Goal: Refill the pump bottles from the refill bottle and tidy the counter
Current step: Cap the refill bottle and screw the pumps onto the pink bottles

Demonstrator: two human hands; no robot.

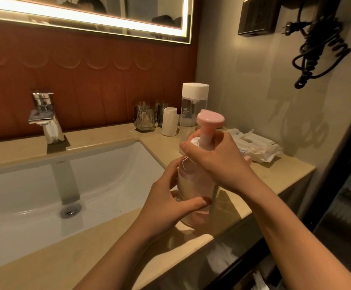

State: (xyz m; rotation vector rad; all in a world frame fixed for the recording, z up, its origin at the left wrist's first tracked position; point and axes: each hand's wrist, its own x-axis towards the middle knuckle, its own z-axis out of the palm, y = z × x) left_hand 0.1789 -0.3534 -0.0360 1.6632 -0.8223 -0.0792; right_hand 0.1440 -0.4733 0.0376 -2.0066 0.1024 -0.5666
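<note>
One pump bottle (194,183) — left hand (166,208) round body, right hand (218,162) round collar.

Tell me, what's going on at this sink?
A person is working on a pink pump bottle that stands on the counter beside the sink. The left hand holds its body; the right hand grips it just under the pump head. A clear white-capped bottle stands just behind it, cap on.

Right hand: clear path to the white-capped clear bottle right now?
Probably not yet: the right hand grips the neck of the pink pump bottle while the left hand holds its body. The white-capped clear bottle stands just behind; once the hand lets go, the way looks open.
</note>
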